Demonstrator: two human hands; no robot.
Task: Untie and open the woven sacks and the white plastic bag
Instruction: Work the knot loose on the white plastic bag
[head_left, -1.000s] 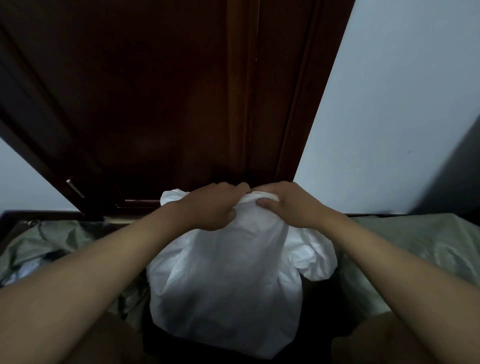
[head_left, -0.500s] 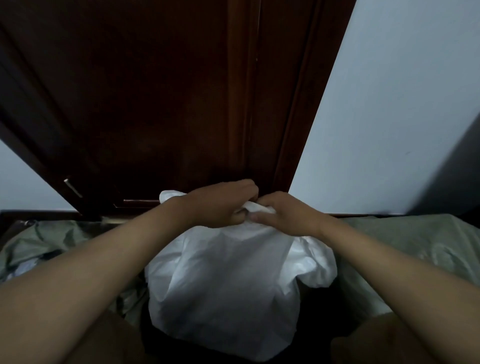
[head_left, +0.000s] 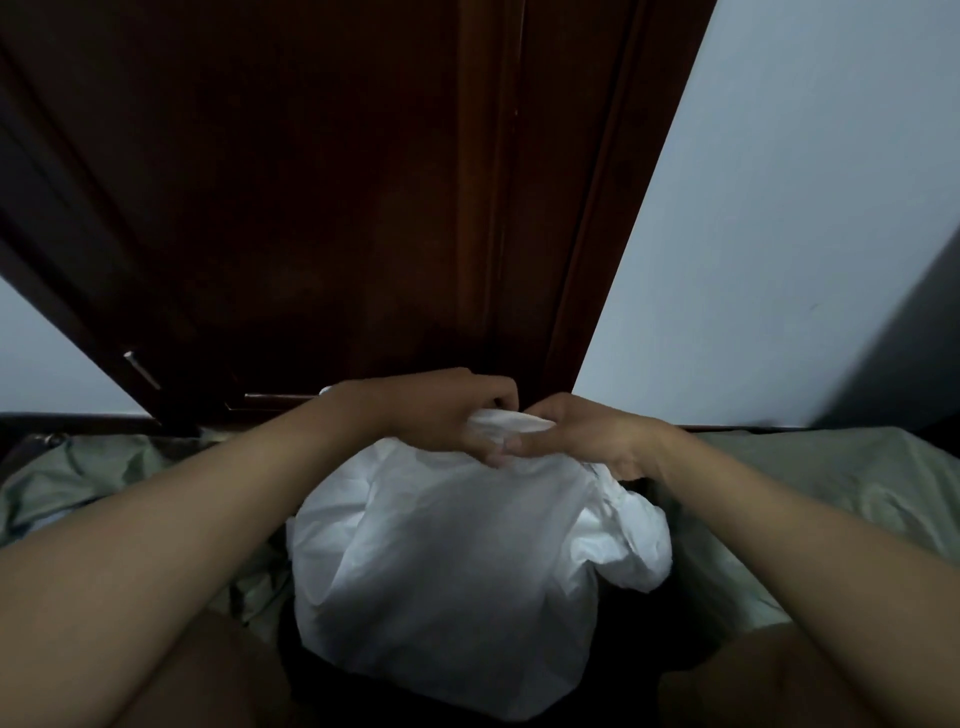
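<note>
Evidently both hands work the gathered neck of the white plastic bag (head_left: 447, 561), which stands between the person's forearms, in front of a dark wooden door (head_left: 322, 197). The left hand (head_left: 431, 410) curls its fingers over the bunched top, its grip pinching the plastic, probably to steady the knot; the right hand (head_left: 582, 436) pinches the same bunch from the other side, likely to tease it loose. Greenish woven sacks (head_left: 831, 483) lie slack on either side, seemingly set apart while the bag is dealt with
</note>
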